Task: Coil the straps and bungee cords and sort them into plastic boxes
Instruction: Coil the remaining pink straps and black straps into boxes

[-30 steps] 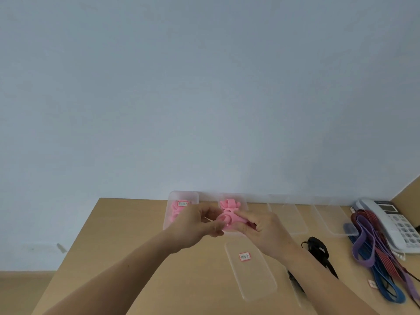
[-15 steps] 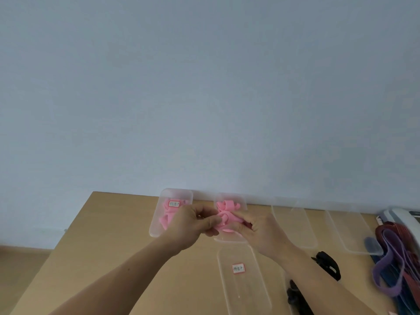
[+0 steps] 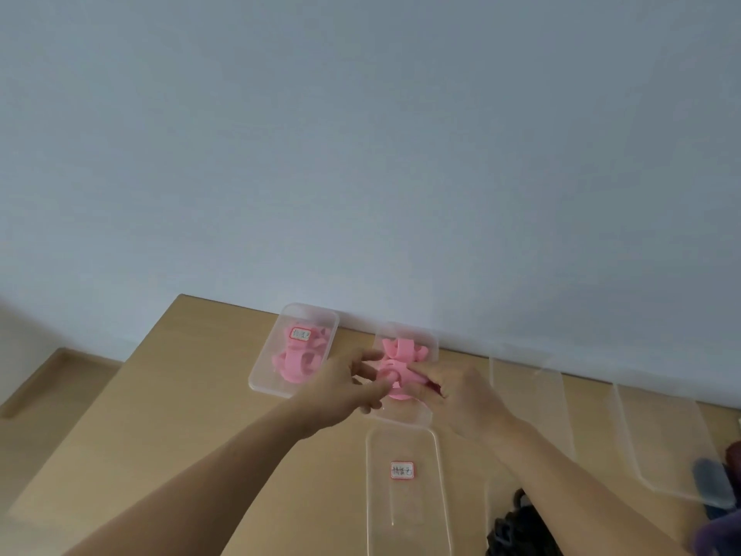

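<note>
**A:** Hands status?

**B:** Both of yours are on the pink strap coil [image 3: 395, 380], centre of frame. Your left hand [image 3: 345, 389] pinches its left side with thumb and fingers curled. Your right hand [image 3: 461, 399] grips it from the right, fingers curled round it.

**A:** Coil position vs the boxes?

**B:** It's over the middle box [image 3: 430, 342], at the far edge of the counter [image 3: 180, 415], against the wall. I can't tell if it touches the box floor. More pink loops [image 3: 405, 349] sit in that box just above your fingers.

**A:** The rest?

**B:** The left box [image 3: 264, 385], upper left of your hands, is labelled and holds pink straps [image 3: 298, 359]. The near box [image 3: 405, 515], just below the middle one, is clear with a red-edged label [image 3: 401, 470]. Two clear trays lie right of centre: inner tray [image 3: 529, 395] and outer tray [image 3: 661, 435]. The black cords [image 3: 517, 527] are at the bottom edge, right of the near box. The shapes in the lower right corner are too blurred to identify.
</note>
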{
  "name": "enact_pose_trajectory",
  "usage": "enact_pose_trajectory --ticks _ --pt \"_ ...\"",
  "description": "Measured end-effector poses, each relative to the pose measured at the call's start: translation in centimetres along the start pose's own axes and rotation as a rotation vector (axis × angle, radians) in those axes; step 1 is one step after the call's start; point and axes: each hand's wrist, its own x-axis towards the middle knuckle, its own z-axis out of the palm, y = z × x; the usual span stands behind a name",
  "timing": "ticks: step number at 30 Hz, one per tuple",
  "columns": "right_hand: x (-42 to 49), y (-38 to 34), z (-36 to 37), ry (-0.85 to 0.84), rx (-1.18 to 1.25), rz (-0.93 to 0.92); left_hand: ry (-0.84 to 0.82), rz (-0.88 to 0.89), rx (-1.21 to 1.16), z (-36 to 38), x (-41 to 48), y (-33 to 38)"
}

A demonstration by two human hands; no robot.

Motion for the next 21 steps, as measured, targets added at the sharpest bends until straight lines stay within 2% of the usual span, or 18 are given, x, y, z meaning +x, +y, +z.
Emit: enact_pose_trajectory --ticks 5,8,11,13,17,21 --pt "0.2 0.5 1.3 -0.004 -0.024 -0.016 -0.056 -0.070 0.071 0.4 1.5 -0.6" --pt "0.4 0.9 1.8 0.004 -0.201 -0.042 -0.020 -0.080 0.071 0.3 2.3 -1.2" --pt "0.9 0.7 2.6 0.064 -0.418 -0.169 0.032 0.012 0.347 0.4 2.7 -2.1" --pt "1.1 0.2 2.9 0.068 -0.432 -0.191 0.068 0.088 0.503 0.4 2.7 -2.8" --pt "1.2 0.8 3.2 0.057 -0.447 -0.206 0.155 0.141 0.552 -0.6 3.2 -4.4" --pt "1.2 2.0 4.0 -0.022 -0.441 -0.196 0.056 0.115 0.588 -0.6 3.7 -5.8"
